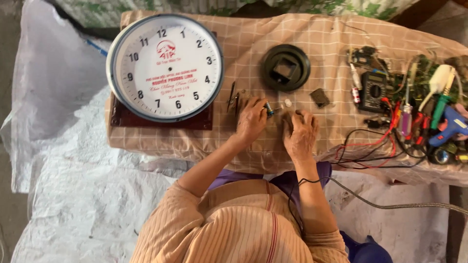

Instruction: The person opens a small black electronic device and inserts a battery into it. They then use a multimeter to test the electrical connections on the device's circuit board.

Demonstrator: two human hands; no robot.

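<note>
Working just right of the wall clock [165, 67]: left hand [251, 119] fingers pinch a small battery [268, 109]; right hand [300, 132] is curled, its grip indeterminate. Battery handling appears under way; seating it demands careful alignment.

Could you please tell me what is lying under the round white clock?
Under the clock a dark red board shows at its lower edge, resting on the checked cloth. The clock covers the rest of the board.

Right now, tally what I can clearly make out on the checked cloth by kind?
Wall clock face: 1
Round black clock back: 1
Small black square part: 1
Multimeter: 1
Blue glue gun: 1
Total: 5; the tangled wires and tools at the right are uncounted.
</note>
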